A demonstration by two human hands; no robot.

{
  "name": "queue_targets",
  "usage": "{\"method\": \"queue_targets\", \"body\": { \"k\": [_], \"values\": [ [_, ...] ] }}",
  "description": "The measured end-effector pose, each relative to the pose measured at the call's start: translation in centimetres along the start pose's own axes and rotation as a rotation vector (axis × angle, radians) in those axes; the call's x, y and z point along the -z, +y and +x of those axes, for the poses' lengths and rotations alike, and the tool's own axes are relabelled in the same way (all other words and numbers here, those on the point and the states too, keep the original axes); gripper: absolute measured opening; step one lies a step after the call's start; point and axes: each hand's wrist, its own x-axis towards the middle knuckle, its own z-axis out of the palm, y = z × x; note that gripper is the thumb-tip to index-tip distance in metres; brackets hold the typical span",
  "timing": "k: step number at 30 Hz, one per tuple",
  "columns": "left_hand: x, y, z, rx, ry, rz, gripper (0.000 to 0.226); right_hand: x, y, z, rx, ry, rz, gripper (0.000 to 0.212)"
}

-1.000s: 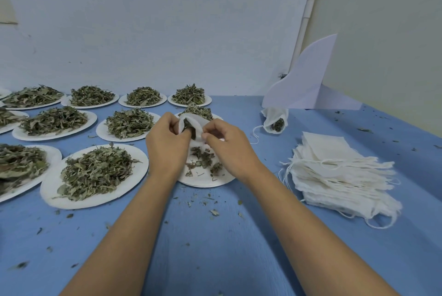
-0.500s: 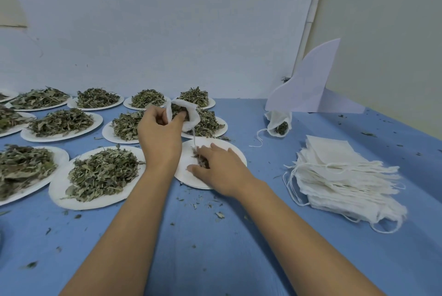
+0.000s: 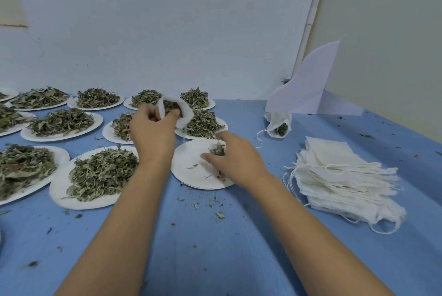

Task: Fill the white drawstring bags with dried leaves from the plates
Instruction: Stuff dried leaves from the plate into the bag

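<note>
L hand [image 3: 153, 133] still grips bag [image 3: 187, 116] open; R hand [image 3: 235, 160] now pinches leaves [image 3: 218, 151] off near-empty plate [image 3: 185, 155]

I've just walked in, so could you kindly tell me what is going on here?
A person is filling a white drawstring bag. The left hand holds it open above the plates, while the right hand pinches the last dried leaves from a nearly empty plate. One filled bag lies near the wall; a stack of empty bags waits on the right.

A blue table [image 3: 215, 259] stands against a pale wall [image 3: 167, 20]. A white pipe [image 3: 313, 8] lines the corner, beside a beige wall [image 3: 394, 32].
</note>
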Motion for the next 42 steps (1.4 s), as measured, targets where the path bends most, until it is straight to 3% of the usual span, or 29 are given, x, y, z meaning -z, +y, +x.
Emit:
{"method": "queue_targets", "body": {
  "k": [3, 8, 11, 15, 18, 22, 29, 34, 37, 39, 42],
  "values": [
    [-0.1, -0.6, -0.4, 0.083, -0.086, 0.014, 0.035, 2.5, 0.0, 0.4, -0.015, -0.034, 0.062, 0.051],
    [0.0, -1.3, -0.5, 0.137, -0.102, 0.028, 0.039, 4.3, -0.4, 0.0, 0.120, -0.525, -0.062, 0.071],
    [0.0, -1.5, -0.5, 0.151, -0.105, 0.020, 0.040, 3.3, -0.3, 0.1, 0.133, -0.639, -0.260, 0.062],
    [0.0, -1.5, -0.4, 0.154, -0.099, 0.024, 0.035, 2.3, 0.0, 0.4, 0.165, -0.564, -0.338, 0.047],
    [0.0, -1.5, -0.2, 0.157, -0.072, 0.038, 0.031, 1.1, 0.0, 0.5, 0.231, -0.405, -0.361, 0.036],
    [0.1, -1.5, -0.2, 0.141, -0.038, 0.048, 0.032, -0.3, -0.2, 0.3, 0.265, -0.218, -0.332, 0.034],
    [0.2, -1.3, -0.6, 0.118, -0.093, 0.048, 0.038, -1.4, -0.5, 0.0, 0.249, -0.075, -0.304, 0.033],
    [0.1, -1.2, -1.1, 0.107, -0.201, 0.080, 0.038, -0.3, 0.0, 0.3, 0.020, 0.038, -0.013, 0.027],
    [-0.2, -1.0, -1.2, 0.148, -0.263, 0.067, 0.030, 1.9, 0.1, 0.6, -0.227, 0.097, 0.611, 0.010],
    [-0.2, -0.8, -1.3, 0.169, -0.323, 0.043, 0.023, 3.0, -0.2, 0.7, -0.303, 0.058, 0.974, 0.014],
    [-0.3, -0.3, -1.7, 0.149, -0.447, 0.062, 0.018, 3.1, -0.9, 0.8, -0.293, 0.007, 1.029, 0.018]
  ]
}}
